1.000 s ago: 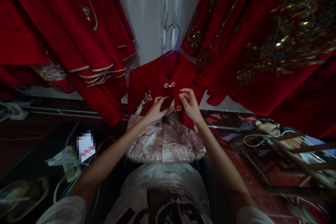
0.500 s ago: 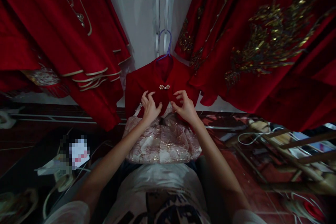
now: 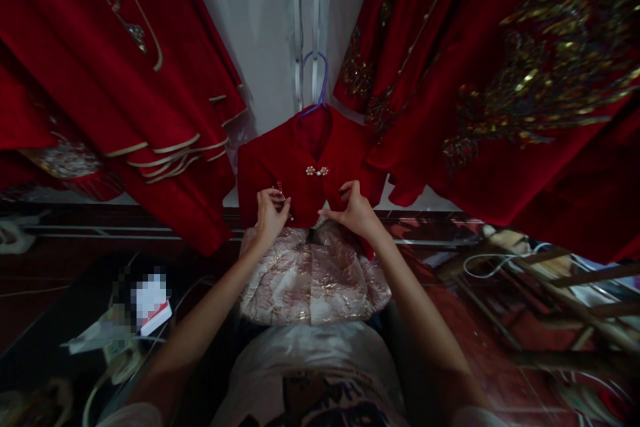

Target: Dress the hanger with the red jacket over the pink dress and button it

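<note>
A short red jacket [image 3: 280, 147] hangs in front of me on a blue hanger [image 3: 324, 80], its neck fastened by a beaded clasp [image 3: 317, 171]. My left hand [image 3: 271, 215] is at the jacket's lower left, thumb and fingers closed on a small beaded ornament [image 3: 280, 188] with a red part. Over on the right front edge, my right hand [image 3: 357, 213] grips the jacket near its hem, thumb at the front opening and the other fingers curled on the cloth. Below the hem, a pale pink quilted garment with a metallic pattern [image 3: 310, 280] lies across my lap.
Red garments with cream trim [image 3: 165, 93] hang close on the left. On the right hangs a red garment with gold sequins [image 3: 540, 60]. A dark tabletop [image 3: 45, 307] holds a white box [image 3: 153, 303] and cables. A wooden frame [image 3: 565, 307] stands at the lower right.
My left hand has moved left and down, away from the front opening and onto the beaded ornament. The right hand has shifted slightly right and down along the jacket edge.
</note>
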{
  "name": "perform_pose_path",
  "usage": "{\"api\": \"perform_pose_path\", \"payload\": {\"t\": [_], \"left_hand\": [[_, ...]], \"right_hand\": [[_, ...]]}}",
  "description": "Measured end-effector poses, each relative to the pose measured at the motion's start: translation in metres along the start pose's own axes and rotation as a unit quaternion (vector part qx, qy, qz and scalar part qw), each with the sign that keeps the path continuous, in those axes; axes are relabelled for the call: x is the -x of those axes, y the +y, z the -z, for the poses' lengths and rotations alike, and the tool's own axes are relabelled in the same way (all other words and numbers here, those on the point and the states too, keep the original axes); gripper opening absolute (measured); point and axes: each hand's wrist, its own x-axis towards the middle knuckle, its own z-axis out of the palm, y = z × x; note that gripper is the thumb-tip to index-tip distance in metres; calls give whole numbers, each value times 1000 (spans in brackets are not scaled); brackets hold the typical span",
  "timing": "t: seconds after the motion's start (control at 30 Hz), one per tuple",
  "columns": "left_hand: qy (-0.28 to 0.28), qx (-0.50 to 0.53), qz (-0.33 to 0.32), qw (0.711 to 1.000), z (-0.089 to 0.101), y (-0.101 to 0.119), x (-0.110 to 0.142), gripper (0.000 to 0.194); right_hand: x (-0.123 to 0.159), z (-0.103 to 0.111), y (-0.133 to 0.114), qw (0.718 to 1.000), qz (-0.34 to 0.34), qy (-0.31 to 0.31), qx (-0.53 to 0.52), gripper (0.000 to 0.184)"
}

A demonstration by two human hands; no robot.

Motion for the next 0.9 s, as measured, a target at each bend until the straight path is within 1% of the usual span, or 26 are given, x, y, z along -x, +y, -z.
{"api": "perform_pose_path", "payload": {"t": [0.07,0.13,0.2,0.23,0.3,0.37,0.47,0.53,0.63,0.7,0.8,0.9], "left_hand": [[7,26,10,1000,-3,-2,-3,29],[-7,47,3,999,-3,-3,-9,26],[-11,57,-7,998,-1,-3,-13,21],[-8,60,-9,998,0,-3,-14,19],[-11,74,1,997,3,-1,-15,17],[-32,105,26,994,6,4,-15,18],[-71,173,72,980,8,15,-15,25],[-77,208,96,970,9,24,-17,31],[-64,230,119,964,12,35,-20,32],[-58,233,124,963,15,40,-22,33],[-59,232,128,963,18,41,-23,37],[-57,226,135,963,20,40,-25,40]], "right_hand": [[0,2,3,999,-7,-43,31,54],[1,7,4,995,2,-90,53,44],[0,12,2,991,17,-116,57,34],[-1,14,1,991,24,-119,51,31],[-3,14,-2,992,37,-115,20,27],[-7,6,-4,992,52,-109,-40,25],[-17,-19,-6,983,64,-89,-147,27],[-27,-39,-9,979,59,-55,-186,31],[-43,-63,-17,976,57,-15,-211,31],[-52,-72,-23,977,53,0,-208,29],[-60,-77,-29,983,45,-4,-179,26],[-62,-76,-31,980,42,-22,-191,28]]}}
